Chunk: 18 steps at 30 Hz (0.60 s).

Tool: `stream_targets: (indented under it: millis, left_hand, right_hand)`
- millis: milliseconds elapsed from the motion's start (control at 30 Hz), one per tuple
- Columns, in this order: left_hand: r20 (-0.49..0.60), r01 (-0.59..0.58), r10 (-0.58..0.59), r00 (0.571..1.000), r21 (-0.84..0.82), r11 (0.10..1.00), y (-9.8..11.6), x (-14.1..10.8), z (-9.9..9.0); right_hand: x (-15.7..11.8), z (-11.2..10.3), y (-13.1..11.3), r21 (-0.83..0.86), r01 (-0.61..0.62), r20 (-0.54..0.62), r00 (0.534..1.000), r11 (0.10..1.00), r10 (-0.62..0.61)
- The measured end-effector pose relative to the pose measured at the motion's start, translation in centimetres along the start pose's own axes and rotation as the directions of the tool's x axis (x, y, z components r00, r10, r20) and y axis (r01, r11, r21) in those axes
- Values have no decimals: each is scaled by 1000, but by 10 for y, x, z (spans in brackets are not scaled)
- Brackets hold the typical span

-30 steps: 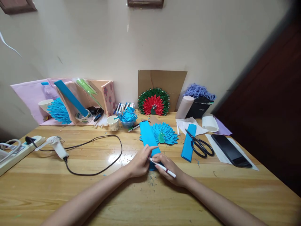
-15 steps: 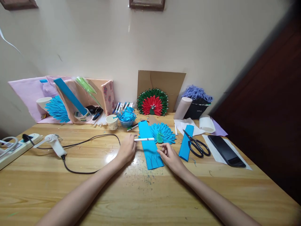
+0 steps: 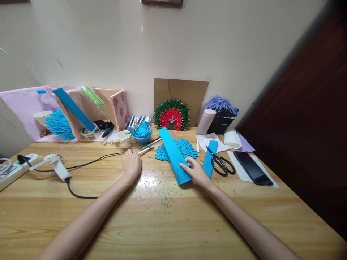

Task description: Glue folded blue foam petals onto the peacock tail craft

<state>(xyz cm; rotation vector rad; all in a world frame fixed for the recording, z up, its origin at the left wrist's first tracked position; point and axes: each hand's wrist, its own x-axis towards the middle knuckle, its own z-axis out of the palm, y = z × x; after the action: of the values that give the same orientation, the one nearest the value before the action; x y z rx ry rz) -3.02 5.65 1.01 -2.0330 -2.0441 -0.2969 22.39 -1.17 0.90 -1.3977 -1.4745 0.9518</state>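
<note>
My right hand (image 3: 196, 171) pinches a long blue craft-foam strip (image 3: 173, 153) by its near right edge. The strip is tilted, its lower end lifted, with dark pointed outlines drawn there. Low over the table, my left hand (image 3: 132, 164) has its fingers closed around the end of a white marker pen (image 3: 146, 150); the fingertips are partly hidden. Behind the strip lies a fan of blue petals (image 3: 187, 148), partly covered by it. Black-handled scissors (image 3: 223, 166) rest beside my right hand, across a second blue foam strip (image 3: 208, 160).
A paper cup (image 3: 124, 139) and a bowl of blue cut pieces (image 3: 141, 133) stand behind my left hand. On the left are a glue gun (image 3: 58, 166) with its cord and a power strip (image 3: 23, 169). A red-green petal fan (image 3: 171, 117) leans on cardboard; a phone (image 3: 252, 168) lies right.
My left hand has moved left with the marker pen, away from the strip. My right hand has taken hold of the blue foam strip and lifted and tilted it.
</note>
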Motion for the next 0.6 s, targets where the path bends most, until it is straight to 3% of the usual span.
stream_targets:
  millis: [100,167,200,233,267,300,333,367,400,500,600]
  left_hand:
    - [-58,20,-25,998,-84,996,6,-2,-9]
    - [-92,-90,66,994,-279,956,24,-10,-22]
    - [-75,-176,159,984,-436,882,38,-16,-29]
    - [-38,-235,270,962,-613,754,55,-23,-37]
    - [17,-217,364,931,-777,590,73,-30,-44]
    - [105,-107,458,883,-904,415,91,-38,-49]
    - [210,84,549,809,-966,246,110,-44,-54]
    - [289,284,615,734,-953,109,127,-49,-56]
    - [335,445,635,696,-896,-15,143,-53,-57]
    - [392,619,574,719,-737,-272,174,-55,-52]
    - [403,597,489,773,-723,-348,184,-46,-41]
  right_hand:
    - [-4,-20,-8,209,-33,-75,996,977,49]
    - [-6,-30,-14,343,-23,-137,988,939,74]
    - [-6,-34,-17,401,-7,-173,981,916,84]
    - [-6,-36,-20,454,12,-207,974,891,92]
    - [-5,-39,-22,501,31,-234,967,865,100]
    - [-4,-40,-24,536,47,-252,962,843,107]
    - [-4,-42,-24,558,59,-264,958,828,109]
    - [-3,-43,-24,561,71,-277,955,825,106]
    - [-3,-45,-23,546,83,-292,952,833,97]
    - [-4,-52,-16,453,79,-292,954,888,64]
    - [-4,-66,-9,364,3,-215,973,931,81]
